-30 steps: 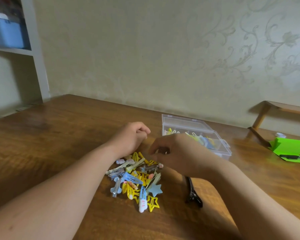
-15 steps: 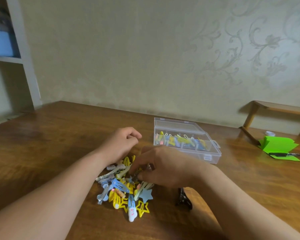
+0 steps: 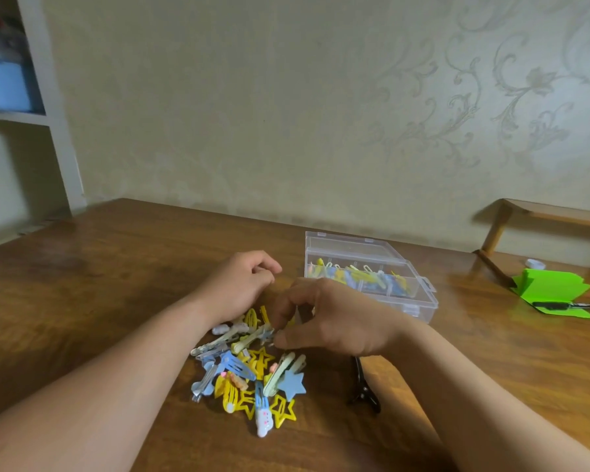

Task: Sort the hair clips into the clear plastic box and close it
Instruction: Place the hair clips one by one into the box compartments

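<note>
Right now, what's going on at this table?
A person is sorting at a table. The right hand has its fingertips down in the pile, apparently pinching one piece, though the grip itself is hidden. The left hand rests loosely curled beside the pile, with nothing visible in it. Behind them the box stands open, with clips in its compartments. A black clip lies apart, to the right of the pile.

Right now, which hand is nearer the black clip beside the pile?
Right. The right hand pinches into the pile of hair clips, its wrist just over the black clip; the left hand rests at the pile's far edge, farther off.
</note>
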Demonstrator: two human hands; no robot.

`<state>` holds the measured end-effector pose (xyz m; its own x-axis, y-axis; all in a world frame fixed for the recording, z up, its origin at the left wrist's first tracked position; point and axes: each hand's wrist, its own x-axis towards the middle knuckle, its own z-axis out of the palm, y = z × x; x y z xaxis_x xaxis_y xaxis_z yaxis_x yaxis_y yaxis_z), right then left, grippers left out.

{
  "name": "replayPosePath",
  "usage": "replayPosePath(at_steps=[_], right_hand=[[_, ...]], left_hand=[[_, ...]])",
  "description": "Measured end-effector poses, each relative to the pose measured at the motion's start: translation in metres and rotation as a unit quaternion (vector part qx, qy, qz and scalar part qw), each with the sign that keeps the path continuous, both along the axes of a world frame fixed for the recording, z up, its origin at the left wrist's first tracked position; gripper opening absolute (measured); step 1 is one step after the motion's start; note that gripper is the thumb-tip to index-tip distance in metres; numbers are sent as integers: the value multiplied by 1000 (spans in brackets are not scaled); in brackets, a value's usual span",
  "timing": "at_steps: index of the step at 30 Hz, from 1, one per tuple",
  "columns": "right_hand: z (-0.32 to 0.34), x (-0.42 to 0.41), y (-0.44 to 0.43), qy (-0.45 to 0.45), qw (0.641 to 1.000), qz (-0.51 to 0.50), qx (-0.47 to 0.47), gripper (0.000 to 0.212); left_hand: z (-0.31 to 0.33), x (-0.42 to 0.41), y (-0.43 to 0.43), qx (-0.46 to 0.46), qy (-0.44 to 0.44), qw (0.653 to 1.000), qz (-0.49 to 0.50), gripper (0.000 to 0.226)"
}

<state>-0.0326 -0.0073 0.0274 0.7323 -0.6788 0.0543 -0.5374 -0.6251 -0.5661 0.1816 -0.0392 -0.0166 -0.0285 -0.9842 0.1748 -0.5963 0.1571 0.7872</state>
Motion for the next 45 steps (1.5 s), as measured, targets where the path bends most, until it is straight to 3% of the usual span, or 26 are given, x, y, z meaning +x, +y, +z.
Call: replayPosePath(at_steps=[2, 5, 8, 10, 12, 19, 24, 30, 36, 40, 42, 45], right_hand=[[-3, -1, -2, -93, 993, -10, 65, 12], [-2, -6, -9, -281, 944, -38, 170, 11], [1, -21, -24, -355, 913, -159, 120, 17], [-1, -31, -32, -278, 922, -270, -5, 12], [-5, -34, -36, -206, 920, -328, -68, 10], [-5, -13, -56, -15, 927, -366, -85, 11], [-7, -5, -59, 22, 931, -361, -49, 18], [-11, -11, -52, 5, 930, -362, -57, 32], [6, -15, -24, -89, 941, -277, -173, 15], [17, -8, -1, 57, 980, -149, -115, 10], [16, -4, 5, 147, 977, -118, -99, 14], [10, 2, 8, 178, 968, -130, -119, 24]], left_hand=[[1, -1, -1, 9, 3, 1000, 8, 20], [-1, 0, -6, 18, 23, 1000, 11, 23], [0, -1, -4, 20, 3, 1000, 6, 25], [2, -2, -1, 23, -6, 1000, 4, 28], [4, -4, 0, 22, -15, 1000, 5, 30], [6, -4, 4, 22, -26, 999, 7, 32], [6, -4, 5, 22, -32, 999, 2, 32], [6, -4, 6, 24, -33, 999, 3, 32], [5, -4, 2, 22, -32, 999, 5, 27], [2, -3, -1, 13, -24, 1000, 6, 22], [1, -2, -3, 11, -25, 1000, 8, 22], [0, -2, -4, 9, -21, 1000, 8, 22]])
